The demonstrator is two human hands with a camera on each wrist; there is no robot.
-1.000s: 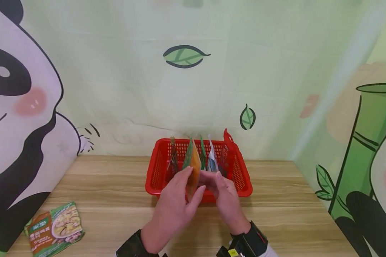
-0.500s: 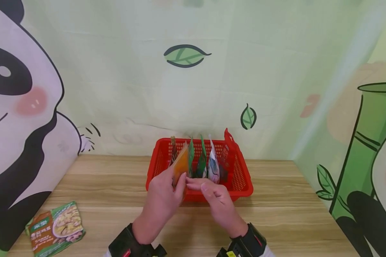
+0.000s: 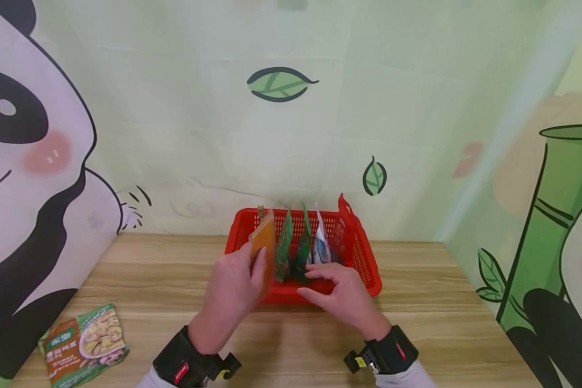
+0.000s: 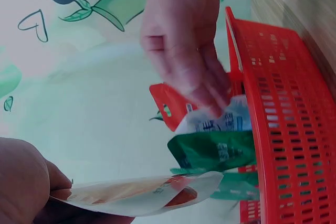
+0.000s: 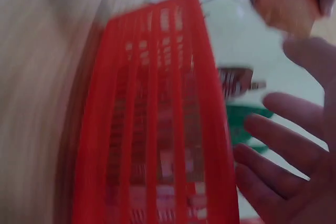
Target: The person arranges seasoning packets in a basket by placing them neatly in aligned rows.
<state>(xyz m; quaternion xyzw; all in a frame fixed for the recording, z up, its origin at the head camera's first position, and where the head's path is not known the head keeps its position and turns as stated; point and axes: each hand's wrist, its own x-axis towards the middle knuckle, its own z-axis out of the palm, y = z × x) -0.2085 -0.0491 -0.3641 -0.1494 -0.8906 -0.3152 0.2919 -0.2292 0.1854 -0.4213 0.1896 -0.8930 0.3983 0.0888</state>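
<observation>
My left hand (image 3: 230, 293) grips an upright orange packet (image 3: 267, 242) at the front left of the red basket (image 3: 291, 296). In the left wrist view the packet (image 4: 142, 195) is pale and partly clear, its lower end near the green packets. My right hand (image 3: 346, 293), fingers spread and holding nothing, is over the basket's front rim. Its fingertips are close to a dark green packet (image 3: 304, 248); I cannot tell whether they touch. Left of that stands another green packet (image 3: 284, 242). A white and blue packet (image 3: 321, 245) and a red packet (image 3: 347, 231) stand to the right.
A green and brown food packet (image 3: 84, 345) lies flat on the wooden table (image 3: 446, 323) at the left. The basket stands near the back wall (image 3: 174, 134), a printed cloth with a panda and leaves. In the right wrist view a brown packet (image 5: 236, 81) shows inside the basket.
The left hand has carried the orange packet leftward, off the green packets. The right hand has come away from it and moved right, its fingers spreading.
</observation>
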